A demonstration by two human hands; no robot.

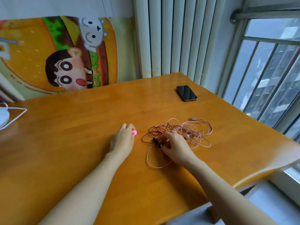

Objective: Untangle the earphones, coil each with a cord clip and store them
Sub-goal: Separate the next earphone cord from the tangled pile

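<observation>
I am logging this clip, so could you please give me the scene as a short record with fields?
surface: wooden table
left hand: on a small pink clip
right hand: fingers at the dark earbuds
earphones: pink and red cords tangled together
plugs: at the tangle's far edge
phone: face up, far right
progress: not yet untangled

Glossy orange wooden table point(81, 127): tangled earphones point(186, 132) right of centre, black phone point(186, 93) far right, well apart.
</observation>
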